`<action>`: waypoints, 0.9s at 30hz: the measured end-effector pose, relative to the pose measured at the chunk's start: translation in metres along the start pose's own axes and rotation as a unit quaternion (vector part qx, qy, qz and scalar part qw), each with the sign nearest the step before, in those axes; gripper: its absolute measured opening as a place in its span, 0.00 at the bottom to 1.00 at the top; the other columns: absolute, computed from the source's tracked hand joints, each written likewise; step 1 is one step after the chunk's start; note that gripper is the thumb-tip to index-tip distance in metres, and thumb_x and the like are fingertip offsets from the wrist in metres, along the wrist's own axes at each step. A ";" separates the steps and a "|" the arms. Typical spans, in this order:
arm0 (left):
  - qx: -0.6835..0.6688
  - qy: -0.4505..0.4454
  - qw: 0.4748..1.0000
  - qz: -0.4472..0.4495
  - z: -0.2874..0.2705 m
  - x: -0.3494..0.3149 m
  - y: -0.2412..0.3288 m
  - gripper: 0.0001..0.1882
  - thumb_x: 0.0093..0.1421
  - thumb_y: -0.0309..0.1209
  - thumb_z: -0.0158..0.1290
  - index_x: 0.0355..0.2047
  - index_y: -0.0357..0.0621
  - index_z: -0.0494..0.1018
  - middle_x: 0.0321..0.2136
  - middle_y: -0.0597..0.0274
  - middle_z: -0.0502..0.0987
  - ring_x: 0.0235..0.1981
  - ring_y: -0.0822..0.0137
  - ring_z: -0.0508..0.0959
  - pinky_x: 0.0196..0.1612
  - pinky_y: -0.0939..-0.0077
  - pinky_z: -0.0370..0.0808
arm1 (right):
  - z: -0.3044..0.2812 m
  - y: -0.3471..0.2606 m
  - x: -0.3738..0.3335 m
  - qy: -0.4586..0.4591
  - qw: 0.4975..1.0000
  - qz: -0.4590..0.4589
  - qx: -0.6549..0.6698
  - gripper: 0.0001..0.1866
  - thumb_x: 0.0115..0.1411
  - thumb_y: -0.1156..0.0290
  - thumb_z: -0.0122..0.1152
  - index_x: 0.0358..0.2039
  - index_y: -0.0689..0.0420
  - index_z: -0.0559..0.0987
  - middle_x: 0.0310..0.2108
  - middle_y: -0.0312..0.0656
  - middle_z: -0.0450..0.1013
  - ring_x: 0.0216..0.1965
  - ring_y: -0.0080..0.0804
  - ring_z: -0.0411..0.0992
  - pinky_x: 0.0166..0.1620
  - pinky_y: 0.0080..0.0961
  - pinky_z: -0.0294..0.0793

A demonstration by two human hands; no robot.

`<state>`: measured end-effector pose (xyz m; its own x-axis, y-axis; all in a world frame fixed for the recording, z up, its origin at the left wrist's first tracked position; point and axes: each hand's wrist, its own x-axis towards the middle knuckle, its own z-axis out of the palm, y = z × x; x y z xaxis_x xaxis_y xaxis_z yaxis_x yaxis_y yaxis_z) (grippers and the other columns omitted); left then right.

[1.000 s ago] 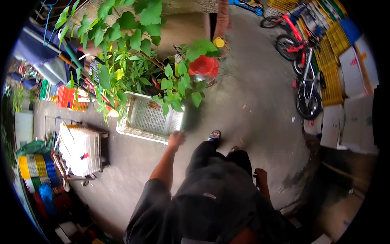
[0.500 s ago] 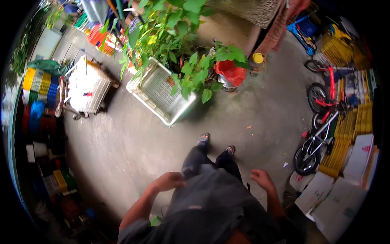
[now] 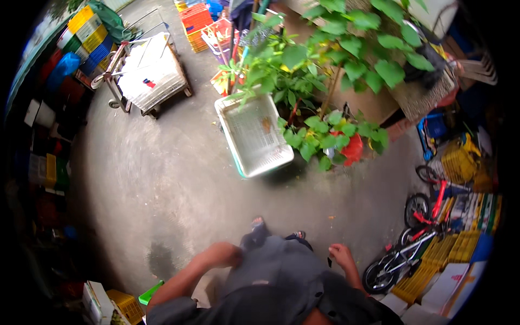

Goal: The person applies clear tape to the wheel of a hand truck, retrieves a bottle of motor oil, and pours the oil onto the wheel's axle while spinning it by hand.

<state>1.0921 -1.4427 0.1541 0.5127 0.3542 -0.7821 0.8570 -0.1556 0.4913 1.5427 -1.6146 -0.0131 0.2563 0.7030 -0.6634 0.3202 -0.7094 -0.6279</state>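
Note:
My left hand (image 3: 225,253) is low in front of me, against the dark grey garment (image 3: 271,265) at my waist. Its fingers are smeared and partly lost against the cloth. On the other side, my right hand (image 3: 340,253) hangs in the air with curled fingers. A small dark strap-like bit (image 3: 329,262) shows just below it; whether the hand touches it I cannot tell. Ahead of my feet stands a white plastic crate (image 3: 249,135) with a green edge beneath it, apart from both hands. Leafy green plants (image 3: 303,70) overhang its right side.
At the left stands a wheeled cart (image 3: 157,81) with a white load, near stacked coloured crates (image 3: 95,40). Orange baskets (image 3: 196,24) are farther off. A red bag (image 3: 353,149) sits under the leaves. Small bicycles (image 3: 428,214), yellow crates (image 3: 433,265) and white boxes (image 3: 447,290) line the right.
My view has swung left and moved forward. The white crate and plants now appear farther right, and the cart shows higher. Both hands stay low, close to my body.

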 end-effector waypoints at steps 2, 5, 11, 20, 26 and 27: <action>-0.014 0.014 1.000 0.011 0.001 -0.006 -0.031 0.15 0.56 0.42 0.51 0.36 0.47 0.79 0.34 0.50 0.80 0.38 0.48 0.79 0.42 0.58 0.74 | 0.015 0.002 0.021 -0.009 0.999 0.023 0.024 0.14 0.59 0.64 0.62 0.35 0.64 0.81 0.22 0.42 0.76 0.24 0.28 0.74 0.31 0.27 0.73; -0.059 0.034 0.998 0.014 0.007 -0.020 -0.073 0.14 0.55 0.41 0.52 0.35 0.47 0.79 0.33 0.50 0.80 0.37 0.49 0.79 0.42 0.59 0.74 | 0.031 0.020 0.048 -0.055 0.994 0.068 0.067 0.12 0.60 0.66 0.60 0.28 0.63 0.80 0.18 0.39 0.73 0.20 0.26 0.70 0.27 0.27 0.70; -0.216 0.019 0.976 0.002 0.006 -0.051 -0.124 0.12 0.52 0.34 0.51 0.34 0.44 0.78 0.29 0.51 0.79 0.32 0.55 0.79 0.40 0.66 0.74 | 0.055 0.025 0.095 -0.156 0.954 -0.010 -0.256 0.11 0.60 0.66 0.60 0.25 0.60 0.81 0.20 0.38 0.75 0.19 0.29 0.72 0.23 0.30 0.68; -0.654 0.378 0.655 -0.034 -0.045 -0.033 -0.220 0.13 0.62 0.29 0.55 0.44 0.33 0.74 0.31 0.55 0.81 0.33 0.67 0.80 0.41 0.73 0.77 | 0.174 -0.205 0.219 -0.133 0.982 0.107 -0.080 0.12 0.62 0.65 0.57 0.25 0.59 0.80 0.20 0.39 0.73 0.17 0.25 0.68 0.18 0.25 0.62; -0.689 0.386 0.561 -0.247 0.030 0.044 -0.333 0.13 0.58 0.35 0.55 0.35 0.36 0.78 0.26 0.58 0.79 0.29 0.64 0.78 0.35 0.68 0.74 | 0.256 -0.330 0.331 -0.173 0.981 0.076 -0.050 0.14 0.61 0.63 0.59 0.23 0.59 0.78 0.19 0.37 0.73 0.19 0.24 0.69 0.20 0.25 0.65; -0.706 0.346 0.551 -0.282 0.024 0.048 -0.337 0.11 0.60 0.35 0.52 0.34 0.39 0.77 0.26 0.59 0.78 0.28 0.62 0.77 0.31 0.67 0.74 | 0.263 -0.337 0.358 -0.185 0.981 0.020 -0.061 0.13 0.61 0.64 0.59 0.26 0.60 0.79 0.21 0.37 0.74 0.22 0.24 0.71 0.25 0.23 0.69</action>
<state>0.8292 -1.3956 -0.0586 -0.3750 0.3215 -0.8695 -0.2743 0.8575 0.4353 1.2867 -1.1372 -0.1463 -0.0710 0.5913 -0.8033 0.4298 -0.7086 -0.5596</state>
